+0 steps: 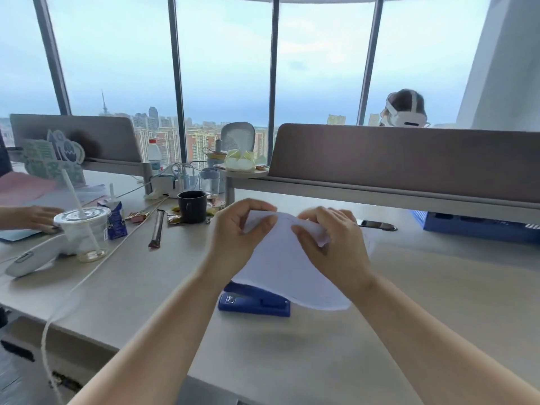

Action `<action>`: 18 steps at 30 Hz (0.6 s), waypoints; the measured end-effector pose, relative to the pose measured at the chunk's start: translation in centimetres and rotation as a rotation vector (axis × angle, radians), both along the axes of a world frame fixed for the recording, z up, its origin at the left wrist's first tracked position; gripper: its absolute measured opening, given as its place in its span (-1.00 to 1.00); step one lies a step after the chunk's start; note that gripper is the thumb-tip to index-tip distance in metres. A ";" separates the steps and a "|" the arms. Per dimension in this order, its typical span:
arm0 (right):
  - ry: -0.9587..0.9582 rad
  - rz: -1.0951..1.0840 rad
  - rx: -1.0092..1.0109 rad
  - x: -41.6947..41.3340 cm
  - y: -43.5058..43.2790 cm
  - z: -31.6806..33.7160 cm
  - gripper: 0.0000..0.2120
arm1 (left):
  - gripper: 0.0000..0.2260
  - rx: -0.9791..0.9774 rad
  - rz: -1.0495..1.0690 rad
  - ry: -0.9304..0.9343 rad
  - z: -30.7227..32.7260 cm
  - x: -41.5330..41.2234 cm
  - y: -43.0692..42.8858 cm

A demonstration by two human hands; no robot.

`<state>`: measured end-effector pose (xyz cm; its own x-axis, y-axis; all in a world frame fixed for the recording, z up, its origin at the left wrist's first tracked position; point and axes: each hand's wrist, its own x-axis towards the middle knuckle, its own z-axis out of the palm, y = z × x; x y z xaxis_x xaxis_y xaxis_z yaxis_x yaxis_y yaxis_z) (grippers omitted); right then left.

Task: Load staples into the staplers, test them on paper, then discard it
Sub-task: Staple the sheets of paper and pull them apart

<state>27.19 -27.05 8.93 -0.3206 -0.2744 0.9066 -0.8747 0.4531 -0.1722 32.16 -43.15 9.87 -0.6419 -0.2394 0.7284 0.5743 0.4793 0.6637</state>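
A white sheet of paper (pixel 285 264) is held up above the desk, bent over at its far edge. My left hand (pixel 238 232) pinches its top left part. On the top right part my right hand (pixel 331 244) grips it, with fingers curled over the edge. A blue stapler (pixel 254 301) lies flat on the desk under the paper's near edge, partly hidden by it. No staples are visible.
A black mug (pixel 192 206), a plastic cup with straw (pixel 84 230), a small blue carton (pixel 115 219) and a white cable (pixel 87 276) lie at the left. Another person's hand (pixel 32 217) rests far left. A grey divider (pixel 409 159) and a blue tray (pixel 473 226) stand behind.
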 end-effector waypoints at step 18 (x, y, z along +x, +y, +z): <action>0.184 -0.231 -0.037 -0.7 9.8 -1.0 -0.86 | -0.91 -0.500 -0.027 0.514 -2.3 -4.0 6.9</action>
